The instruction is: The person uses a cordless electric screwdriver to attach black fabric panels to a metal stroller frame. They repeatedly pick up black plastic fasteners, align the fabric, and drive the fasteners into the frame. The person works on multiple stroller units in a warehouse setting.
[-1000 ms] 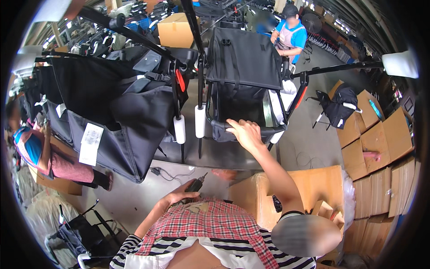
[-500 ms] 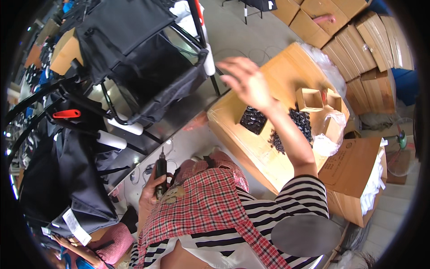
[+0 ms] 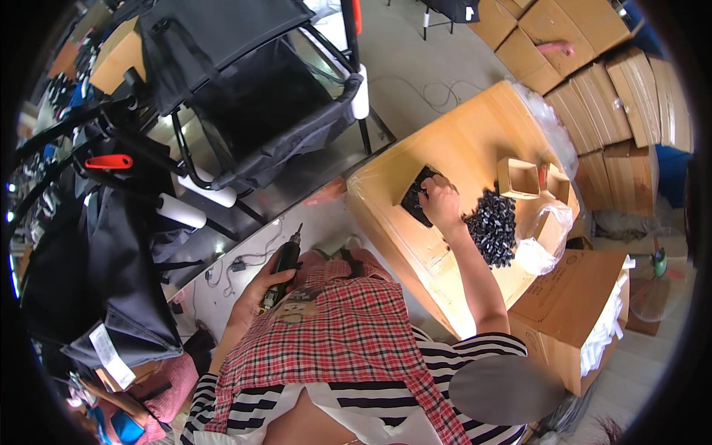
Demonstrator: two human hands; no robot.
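The powered screwdriver (image 3: 286, 256) has a dark, rounded body with a slim metal bit, and it lies in the left grip (image 3: 259, 291), its bit pointing up and away from the wearer. That grip is wrapped around the lower body of the tool, thumb across it. The right grip (image 3: 443, 204) has its fingers bent and drawn together, dipping into a dark rectangular patch of small pieces (image 3: 412, 196); whether it has hold of any, I cannot tell. The patch is black and glossy, and part of it is hidden under the fingers.

Just right of the right grip is a loose heap of small black parts (image 3: 495, 231), shiny and jumbled. Beyond the heap stand two small open boxes (image 3: 519, 179), and a clear plastic bag (image 3: 535, 256) lies near them. All this rests on the flat top of a large brown carton (image 3: 400, 167).

Ahead of the left grip, a grey metal desk (image 3: 300, 178) carries a black fabric basket (image 3: 259, 159) on a tubular frame. Cables (image 3: 245, 263) trail across the pale floor (image 3: 211, 315) near that grip. Well past the right grip, brown cartons (image 3: 593, 104) are stacked.
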